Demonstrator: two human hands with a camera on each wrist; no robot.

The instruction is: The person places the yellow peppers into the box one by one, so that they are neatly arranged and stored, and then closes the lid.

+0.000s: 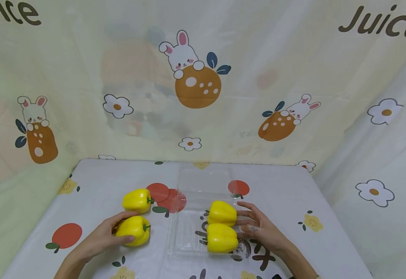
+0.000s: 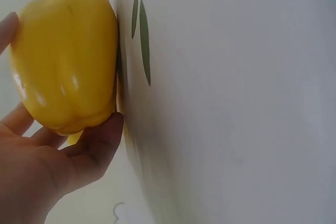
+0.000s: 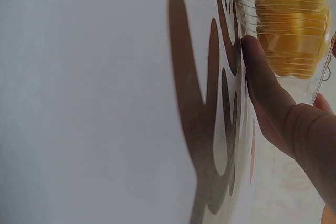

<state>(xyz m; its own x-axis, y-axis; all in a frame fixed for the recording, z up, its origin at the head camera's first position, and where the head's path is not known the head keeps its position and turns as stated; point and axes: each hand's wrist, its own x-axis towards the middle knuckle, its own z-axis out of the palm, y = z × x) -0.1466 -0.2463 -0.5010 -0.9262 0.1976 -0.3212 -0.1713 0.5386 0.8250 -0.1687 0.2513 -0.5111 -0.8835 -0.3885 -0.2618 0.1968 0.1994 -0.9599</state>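
My left hand [image 1: 110, 235] grips a yellow bell pepper [image 1: 134, 228], thumb on the near side and fingers round the back. In the left wrist view that pepper [image 2: 68, 59] is close against the tablecloth. Just behind it lies another yellow bell pepper [image 1: 136, 200], its stem towards the right. Two more, a rear pepper [image 1: 222, 212] and a front pepper [image 1: 222, 238], sit side by side in the right half of a clear plastic clamshell box [image 1: 185, 238]. My right hand [image 1: 260, 228] rests its extended fingers at the box's right wall, with a fingertip low by the cloth.
The box's clear lid [image 1: 204, 180] lies folded open towards the back of the table. A printed cloth [image 1: 276, 186] covers the table, and a patterned curtain [image 1: 147, 128] hangs behind it. A small dark object [image 1: 277, 276] shows at the bottom edge.
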